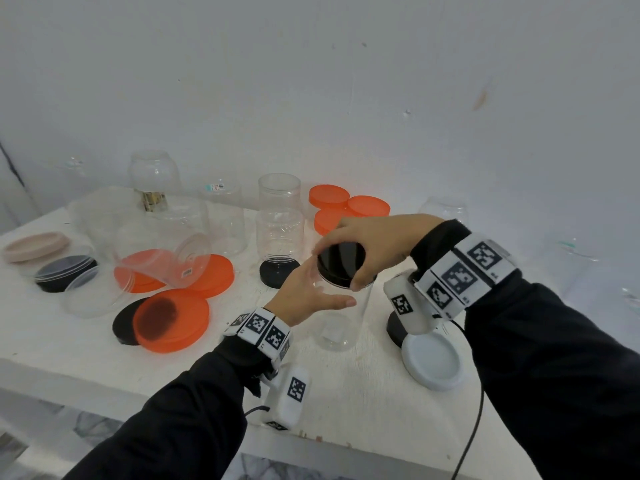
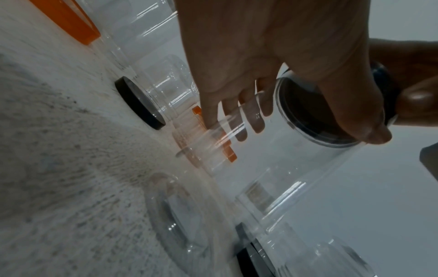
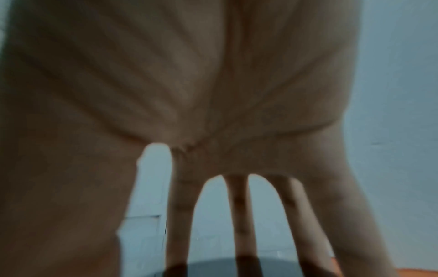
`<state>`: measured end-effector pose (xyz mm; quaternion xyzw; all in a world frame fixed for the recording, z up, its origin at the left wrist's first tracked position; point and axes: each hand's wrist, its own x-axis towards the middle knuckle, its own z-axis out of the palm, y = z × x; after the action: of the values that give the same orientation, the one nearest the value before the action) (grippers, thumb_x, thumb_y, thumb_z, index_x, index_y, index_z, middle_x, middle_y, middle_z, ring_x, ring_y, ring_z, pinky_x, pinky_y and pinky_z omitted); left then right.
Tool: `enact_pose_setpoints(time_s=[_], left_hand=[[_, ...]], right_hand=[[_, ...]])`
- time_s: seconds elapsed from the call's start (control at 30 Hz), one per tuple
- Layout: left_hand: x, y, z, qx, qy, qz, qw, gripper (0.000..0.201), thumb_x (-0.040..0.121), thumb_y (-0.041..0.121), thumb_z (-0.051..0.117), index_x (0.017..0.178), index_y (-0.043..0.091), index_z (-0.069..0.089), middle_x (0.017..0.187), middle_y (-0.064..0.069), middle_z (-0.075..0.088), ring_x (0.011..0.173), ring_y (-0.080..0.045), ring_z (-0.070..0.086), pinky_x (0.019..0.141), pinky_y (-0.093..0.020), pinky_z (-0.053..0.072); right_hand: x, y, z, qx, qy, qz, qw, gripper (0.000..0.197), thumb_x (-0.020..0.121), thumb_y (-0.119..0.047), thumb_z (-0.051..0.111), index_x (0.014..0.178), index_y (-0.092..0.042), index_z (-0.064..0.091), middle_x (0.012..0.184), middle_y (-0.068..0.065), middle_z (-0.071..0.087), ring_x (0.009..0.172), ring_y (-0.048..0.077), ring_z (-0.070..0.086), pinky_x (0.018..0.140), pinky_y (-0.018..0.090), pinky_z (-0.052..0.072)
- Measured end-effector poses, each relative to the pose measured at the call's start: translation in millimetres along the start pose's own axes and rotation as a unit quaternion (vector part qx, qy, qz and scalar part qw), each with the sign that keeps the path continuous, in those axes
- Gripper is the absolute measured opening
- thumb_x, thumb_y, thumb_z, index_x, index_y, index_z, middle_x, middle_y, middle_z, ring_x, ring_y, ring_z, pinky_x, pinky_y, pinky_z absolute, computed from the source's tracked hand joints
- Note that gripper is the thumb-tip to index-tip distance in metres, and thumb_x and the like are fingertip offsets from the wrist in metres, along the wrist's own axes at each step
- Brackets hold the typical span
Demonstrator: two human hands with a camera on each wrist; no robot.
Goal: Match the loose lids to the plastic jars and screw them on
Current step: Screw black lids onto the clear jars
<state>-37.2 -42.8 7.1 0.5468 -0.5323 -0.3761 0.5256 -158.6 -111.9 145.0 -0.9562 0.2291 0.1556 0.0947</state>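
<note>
A clear plastic jar (image 1: 341,327) stands upright near the middle of the white table (image 1: 346,410). On its mouth sits a black lid (image 1: 341,259). My right hand (image 1: 363,244) reaches over from the right, and its fingers and thumb grip the lid's rim. My left hand (image 1: 304,292) holds the jar's upper wall just below the lid, thumb on the near side. In the left wrist view, my left hand's fingers (image 2: 239,120) show through the jar (image 2: 296,168) under the lid (image 2: 308,116). The right wrist view shows my spread right-hand fingers (image 3: 177,215) reaching down onto the dark lid (image 3: 213,268).
Large orange lids (image 1: 171,320) and a tipped clear jar (image 1: 162,258) lie at the left. Smaller orange lids (image 1: 349,206) and several open jars (image 1: 280,233) are behind. A white lid (image 1: 433,362) lies right of the held jar, and a pink lid (image 1: 34,245) at far left.
</note>
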Motion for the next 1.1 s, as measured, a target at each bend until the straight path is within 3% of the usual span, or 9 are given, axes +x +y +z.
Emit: enact_pose_setpoints(time_s=[0.17,0.27,0.37,0.47,0.7,0.8,0.9,1.0,1.1], left_hand=[[-0.1,-2.9,2.4,-0.002,0.008,0.001,1.000,0.070,0.063,0.016,0.084,0.119,0.035,0.048,0.118,0.014,0.060,0.112,0.001,0.053,0.092,-0.021,0.042],[0.9,-3.3,1.5,-0.007,0.010,-0.011,1.000,0.071,0.066,0.011,0.082,0.128,0.023,0.049,0.119,0.015,0.058,0.114,0.002,0.050,0.100,-0.029,0.041],[0.7,-2.0,-1.3,0.001,-0.007,-0.009,1.000,0.078,0.060,0.023,0.085,0.128,0.027,0.047,0.123,0.015,0.057,0.115,0.004,0.049,0.095,-0.023,0.041],[0.1,-0.8,-0.9,0.011,-0.009,-0.002,1.000,0.084,0.053,0.038,0.084,0.127,0.030,0.045,0.124,0.016,0.057,0.117,0.004,0.049,0.097,-0.022,0.040],[-0.9,-3.1,1.1,0.006,0.007,-0.003,1.000,0.082,0.055,0.031,0.084,0.128,0.029,0.045,0.120,0.013,0.059,0.115,-0.001,0.052,0.096,-0.026,0.042],[-1.1,-2.2,0.6,0.012,0.003,-0.005,1.000,0.079,0.053,0.034,0.083,0.123,0.034,0.047,0.118,0.017,0.059,0.112,0.002,0.052,0.096,-0.025,0.042],[-1.7,0.4,-0.2,0.016,-0.005,-0.002,1.000,0.071,0.058,0.027,0.086,0.116,0.040,0.046,0.116,0.020,0.058,0.109,0.009,0.051,0.090,-0.019,0.041],[-2.0,0.3,0.6,0.011,-0.002,0.002,1.000,0.070,0.063,0.019,0.085,0.118,0.036,0.045,0.116,0.020,0.056,0.110,0.008,0.049,0.090,-0.017,0.041],[-2.1,-1.5,1.7,0.000,0.006,-0.004,1.000,0.079,0.058,0.026,0.083,0.126,0.033,0.046,0.120,0.018,0.056,0.112,0.007,0.050,0.095,-0.022,0.041]], right_hand=[[9.3,-5.9,14.9,-0.034,0.134,0.056,0.989,0.051,0.074,-0.057,0.065,0.110,-0.022,0.055,0.082,-0.011,0.049,0.069,0.009,0.051,0.057,0.022,0.042],[17.0,-8.5,23.1,-0.107,0.194,0.072,0.973,0.058,0.075,-0.069,0.053,0.093,-0.014,0.058,0.073,-0.003,0.053,0.070,0.016,0.054,0.059,0.024,0.043],[13.6,-2.6,9.6,-0.085,0.070,0.079,0.991,0.067,0.074,-0.070,0.055,0.125,-0.026,0.050,0.105,-0.003,0.056,0.097,0.017,0.054,0.077,0.028,0.046],[6.7,-0.7,-0.6,-0.022,-0.036,0.034,0.999,0.076,0.074,-0.040,0.073,0.138,-0.044,0.032,0.118,-0.006,0.038,0.113,0.018,0.043,0.092,0.035,0.045],[10.2,-8.3,19.4,-0.023,0.150,0.102,0.983,0.061,0.073,-0.066,0.060,0.110,-0.018,0.059,0.095,0.001,0.063,0.057,0.008,0.051,0.049,0.020,0.042],[8.5,-5.4,17.6,-0.085,0.116,0.099,0.985,0.067,0.076,-0.071,0.051,0.123,-0.024,0.054,0.108,-0.001,0.062,0.085,0.014,0.058,0.071,0.026,0.048],[1.3,-0.9,2.8,-0.013,-0.016,0.028,0.999,0.070,0.078,-0.045,0.069,0.139,-0.041,0.034,0.125,-0.010,0.043,0.117,0.015,0.041,0.097,0.034,0.040],[2.9,-1.0,1.8,0.016,0.025,0.021,0.999,0.064,0.073,-0.036,0.075,0.130,-0.039,0.047,0.108,-0.015,0.049,0.098,0.012,0.050,0.082,0.027,0.048],[9.3,-8.7,10.9,-0.030,0.114,0.074,0.990,0.055,0.075,-0.058,0.064,0.115,-0.021,0.059,0.103,0.000,0.062,0.061,0.006,0.051,0.042,0.011,0.041]])
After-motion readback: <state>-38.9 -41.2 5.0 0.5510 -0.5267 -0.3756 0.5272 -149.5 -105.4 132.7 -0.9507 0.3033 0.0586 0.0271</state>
